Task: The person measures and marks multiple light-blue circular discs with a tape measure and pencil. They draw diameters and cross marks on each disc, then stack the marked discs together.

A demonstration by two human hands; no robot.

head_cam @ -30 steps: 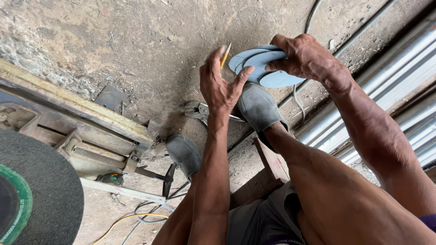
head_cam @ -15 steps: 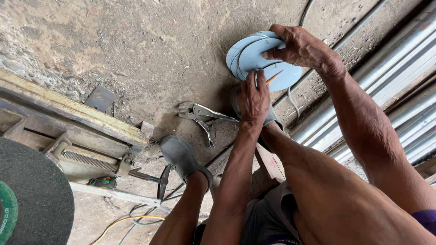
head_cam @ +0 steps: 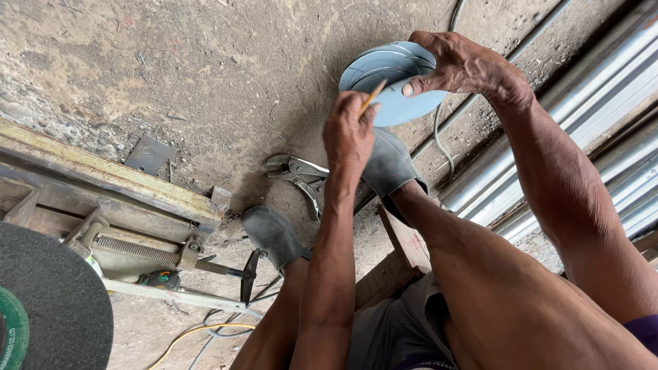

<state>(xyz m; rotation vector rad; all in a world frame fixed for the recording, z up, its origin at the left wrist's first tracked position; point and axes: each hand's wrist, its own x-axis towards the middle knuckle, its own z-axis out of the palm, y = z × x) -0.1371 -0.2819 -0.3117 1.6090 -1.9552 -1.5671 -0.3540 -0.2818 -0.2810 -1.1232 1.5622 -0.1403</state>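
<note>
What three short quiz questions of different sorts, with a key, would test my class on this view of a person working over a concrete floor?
1. True or false: the right hand grips the stack of pale blue round metal discs by its edge.
2. Multiple choice: the left hand holds
A. a hammer
B. a thin yellow pencil
C. a paint brush
3. Fill in: the silver locking pliers lie on the rough concrete floor, beside the person's grey ____.

Key
1. True.
2. B; its tip points at the discs.
3. Shoe. A second grey shoe stands nearer the black abrasive cutting wheel.
</note>
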